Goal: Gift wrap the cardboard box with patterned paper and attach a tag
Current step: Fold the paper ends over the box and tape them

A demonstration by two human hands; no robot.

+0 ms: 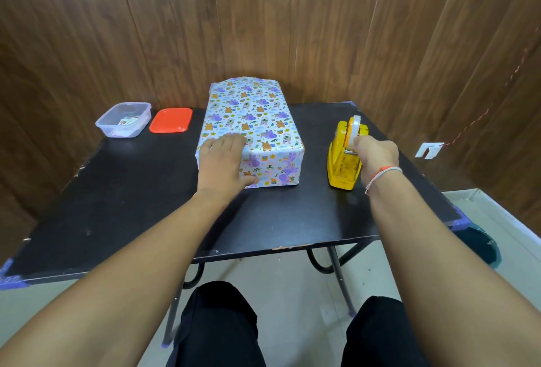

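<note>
Head view, looking down: a black folding table (117,205). At centre stands the wrapped box (254,120), its long axis running from 6 to 12 o'clock. It looks stiff and light with slick paper, best steadied flat from above. The left hand (225,161) rests open on its near corner. At 3 o'clock, the right hand (376,156) pinches tape at a yellow tape dispenser (345,156). At 10 o'clock sit a clear container (124,119) and a red lid (171,120).

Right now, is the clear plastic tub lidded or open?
Open. The clear tub has no lid on; its red lid lies flat on the table beside it.
</note>
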